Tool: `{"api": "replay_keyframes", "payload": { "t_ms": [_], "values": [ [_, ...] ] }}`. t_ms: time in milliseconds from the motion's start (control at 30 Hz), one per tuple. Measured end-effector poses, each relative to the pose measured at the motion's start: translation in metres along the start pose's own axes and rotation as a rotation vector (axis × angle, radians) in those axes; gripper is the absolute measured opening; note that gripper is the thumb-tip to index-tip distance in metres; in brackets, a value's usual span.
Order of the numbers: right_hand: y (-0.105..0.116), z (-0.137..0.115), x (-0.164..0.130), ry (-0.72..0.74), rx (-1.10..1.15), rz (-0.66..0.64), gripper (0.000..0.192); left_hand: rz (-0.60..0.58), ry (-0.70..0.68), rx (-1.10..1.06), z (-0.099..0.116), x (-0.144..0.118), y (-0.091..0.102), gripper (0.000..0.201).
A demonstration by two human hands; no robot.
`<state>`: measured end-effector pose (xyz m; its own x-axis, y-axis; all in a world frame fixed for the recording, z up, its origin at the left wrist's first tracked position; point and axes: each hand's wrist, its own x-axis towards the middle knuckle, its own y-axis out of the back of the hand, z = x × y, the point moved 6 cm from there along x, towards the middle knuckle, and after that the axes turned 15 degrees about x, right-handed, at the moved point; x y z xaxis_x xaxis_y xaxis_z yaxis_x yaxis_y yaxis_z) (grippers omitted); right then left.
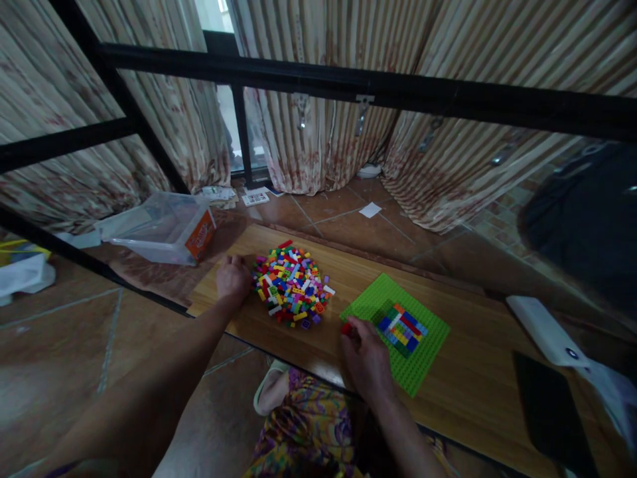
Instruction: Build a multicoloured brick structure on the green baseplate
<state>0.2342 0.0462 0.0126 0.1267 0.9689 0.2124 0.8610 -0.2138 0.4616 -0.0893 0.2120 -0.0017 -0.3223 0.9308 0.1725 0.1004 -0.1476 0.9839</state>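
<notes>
A heap of small colourful toy bricks (293, 285) lies on a wooden bench top (279, 338). My left hand (233, 277) rests at the heap's left edge, its fingers curled; whatever may be in them is hidden. Between the thumb and fingers of my right hand (367, 355) is a red toy brick (347, 328). That hand is beside the left corner of a green studded baseplate (425, 335). On the baseplate stands a compact block of joined bricks (403, 330) in blue, red, yellow, white and other colours.
A clear plastic bin (164, 229) with an orange label stands on the floor beyond the bench's left end. At the right lie a white device (545, 328) and a dark flat panel (552, 405). Black metal bars (318, 79) and striped curtains (298, 146) are behind.
</notes>
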Motion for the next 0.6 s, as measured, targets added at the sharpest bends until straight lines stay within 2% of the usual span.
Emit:
{"api": "replay_keyframes", "payload": {
  "t_ms": [100,200,400,600],
  "values": [
    [-0.023,-0.005,0.011,0.009,-0.005,-0.068,0.035,0.013,-0.006,-0.01,-0.001,0.0,-0.001,0.031],
    [-0.037,-0.006,0.022,0.017,0.014,-0.08,0.034,0.019,-0.007,-0.021,-0.001,-0.001,-0.002,0.031],
    [-0.043,-0.012,0.037,0.1,0.022,-0.028,0.033,0.008,-0.009,-0.044,0.0,-0.002,-0.001,0.03],
    [-0.049,-0.025,0.052,0.149,-0.035,-0.041,0.031,-0.016,-0.015,-0.064,-0.001,-0.003,-0.002,0.028]
  ]
}}
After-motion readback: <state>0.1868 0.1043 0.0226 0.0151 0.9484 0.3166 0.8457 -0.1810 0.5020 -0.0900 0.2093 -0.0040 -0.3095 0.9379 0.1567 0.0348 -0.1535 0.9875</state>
